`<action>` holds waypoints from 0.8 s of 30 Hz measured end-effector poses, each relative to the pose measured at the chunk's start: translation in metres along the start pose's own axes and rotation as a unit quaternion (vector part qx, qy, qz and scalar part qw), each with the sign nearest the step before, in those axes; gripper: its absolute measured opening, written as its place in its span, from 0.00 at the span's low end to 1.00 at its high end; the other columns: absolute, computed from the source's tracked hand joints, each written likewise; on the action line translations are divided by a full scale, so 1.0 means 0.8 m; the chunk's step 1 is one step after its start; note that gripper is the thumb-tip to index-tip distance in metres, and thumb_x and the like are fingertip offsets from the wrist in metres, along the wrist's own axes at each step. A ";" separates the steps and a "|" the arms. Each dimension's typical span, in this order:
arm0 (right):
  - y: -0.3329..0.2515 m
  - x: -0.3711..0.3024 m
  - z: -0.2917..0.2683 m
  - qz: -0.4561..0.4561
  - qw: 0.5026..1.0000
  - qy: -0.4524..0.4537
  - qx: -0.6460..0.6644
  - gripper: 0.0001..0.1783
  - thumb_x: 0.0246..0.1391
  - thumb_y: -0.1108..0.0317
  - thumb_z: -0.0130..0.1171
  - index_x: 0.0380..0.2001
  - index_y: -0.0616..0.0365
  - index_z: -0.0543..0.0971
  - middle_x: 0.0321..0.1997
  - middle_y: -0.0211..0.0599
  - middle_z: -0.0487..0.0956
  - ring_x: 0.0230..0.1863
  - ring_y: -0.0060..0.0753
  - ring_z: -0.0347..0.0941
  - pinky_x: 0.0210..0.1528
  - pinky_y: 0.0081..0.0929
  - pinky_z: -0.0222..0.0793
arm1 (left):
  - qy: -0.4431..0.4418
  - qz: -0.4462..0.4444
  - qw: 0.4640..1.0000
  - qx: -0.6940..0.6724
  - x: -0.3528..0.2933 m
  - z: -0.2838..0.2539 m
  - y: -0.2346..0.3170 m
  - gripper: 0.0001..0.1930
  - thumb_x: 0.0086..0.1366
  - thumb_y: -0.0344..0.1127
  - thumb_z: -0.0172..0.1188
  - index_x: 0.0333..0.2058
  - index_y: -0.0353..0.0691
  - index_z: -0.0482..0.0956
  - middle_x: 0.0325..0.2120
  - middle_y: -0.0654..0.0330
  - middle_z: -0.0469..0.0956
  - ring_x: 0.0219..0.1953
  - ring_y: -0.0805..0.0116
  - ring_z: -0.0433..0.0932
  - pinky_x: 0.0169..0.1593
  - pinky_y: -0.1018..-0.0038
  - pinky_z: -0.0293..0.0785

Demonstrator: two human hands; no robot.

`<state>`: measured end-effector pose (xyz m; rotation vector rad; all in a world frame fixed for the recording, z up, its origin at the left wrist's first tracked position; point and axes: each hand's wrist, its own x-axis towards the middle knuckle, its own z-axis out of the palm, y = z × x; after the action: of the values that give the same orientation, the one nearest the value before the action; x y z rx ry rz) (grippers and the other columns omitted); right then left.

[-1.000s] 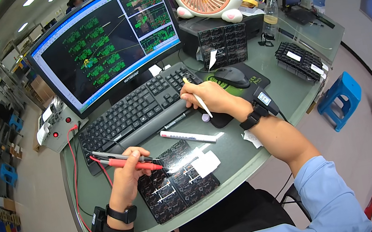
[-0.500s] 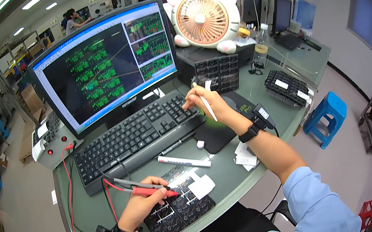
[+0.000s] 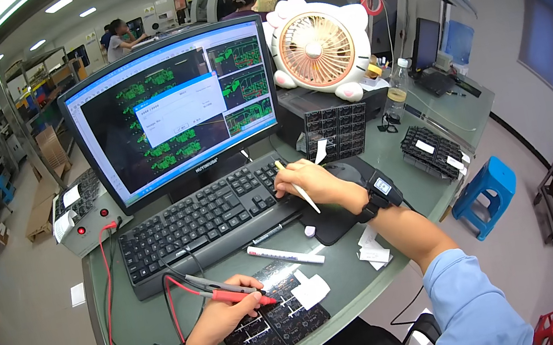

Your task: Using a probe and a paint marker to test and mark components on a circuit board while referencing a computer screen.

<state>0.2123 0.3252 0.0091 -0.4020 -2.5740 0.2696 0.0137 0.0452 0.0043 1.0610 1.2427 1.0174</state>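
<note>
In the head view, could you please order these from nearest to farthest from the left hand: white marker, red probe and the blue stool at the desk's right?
1. Red probe: held in the left hand.
2. White marker: ahead, to the right.
3. Blue stool: off to the far right.

Tilted red probe (image 3: 227,295), grey probe (image 3: 211,283), black circuit panel (image 3: 281,319) beneath

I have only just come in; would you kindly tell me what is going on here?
The left hand holds a red probe and a grey probe, tips close to a dark circuit board panel; whether they touch it is hard to tell. The right hand holds a slim white tool at the right end of the black keyboard. On the monitor, a pop-up window covers part of a green layout.
</note>
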 end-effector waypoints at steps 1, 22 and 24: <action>0.003 0.004 -0.001 0.004 1.000 0.007 -0.003 0.06 0.61 0.62 0.52 0.35 0.50 0.76 0.33 0.28 0.80 0.42 0.38 0.73 0.46 0.35 0.63 | -0.004 -0.007 1.000 0.011 -0.001 0.000 0.000 0.11 0.65 0.35 0.59 0.43 0.36 0.75 0.33 0.63 0.78 0.30 0.81 0.76 0.36 0.84 0.73; 0.000 0.042 0.014 0.020 0.998 0.043 -0.039 0.07 0.60 0.61 0.53 0.34 0.50 0.75 0.27 0.33 0.78 0.37 0.40 0.74 0.43 0.37 0.63 | -0.007 -0.003 1.000 0.016 -0.002 -0.002 -0.001 0.11 0.66 0.36 0.58 0.43 0.36 0.75 0.34 0.63 0.78 0.33 0.80 0.76 0.39 0.82 0.74; 0.007 0.047 0.016 0.027 0.995 0.079 -0.059 0.07 0.60 0.61 0.53 0.33 0.49 0.75 0.27 0.32 0.77 0.39 0.38 0.74 0.43 0.37 0.63 | -0.011 -0.002 1.000 0.017 -0.001 0.000 0.000 0.11 0.66 0.36 0.58 0.43 0.36 0.75 0.35 0.63 0.78 0.33 0.80 0.76 0.39 0.82 0.74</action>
<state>0.1758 0.3420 0.0139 -0.5156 -2.4338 0.0999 0.0135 0.0441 0.0047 1.0920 1.2473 0.9815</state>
